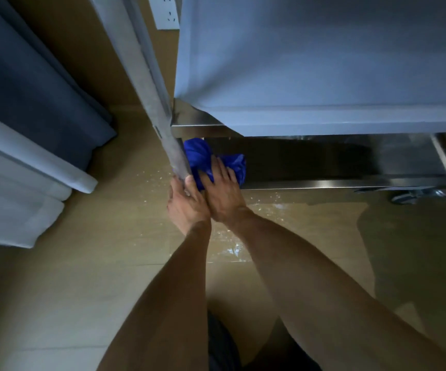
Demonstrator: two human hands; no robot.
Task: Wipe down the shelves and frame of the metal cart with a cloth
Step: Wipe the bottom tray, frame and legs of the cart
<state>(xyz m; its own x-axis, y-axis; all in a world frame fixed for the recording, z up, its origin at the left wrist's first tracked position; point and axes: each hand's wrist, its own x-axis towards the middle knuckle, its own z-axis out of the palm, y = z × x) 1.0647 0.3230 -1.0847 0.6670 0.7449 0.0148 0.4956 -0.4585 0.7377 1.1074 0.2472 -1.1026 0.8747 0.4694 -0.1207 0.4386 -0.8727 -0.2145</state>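
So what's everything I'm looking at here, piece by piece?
cart: one, silver metal, tiered shelves, upper right
cart post: one, grey metal, slanting down at the cart's corner
cloth: one, blue, bunched on the lowest shelf by the post
caster wheel: one, grey, under the cart, right
curtains: dark blue and white, left
wall socket: one, white, top
floor: beige tiles
left hand: grips the post's foot
right hand: presses the cloth

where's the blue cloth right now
In the head view, the blue cloth is bunched on the cart's bottom shelf, against the corner post, under the right hand.
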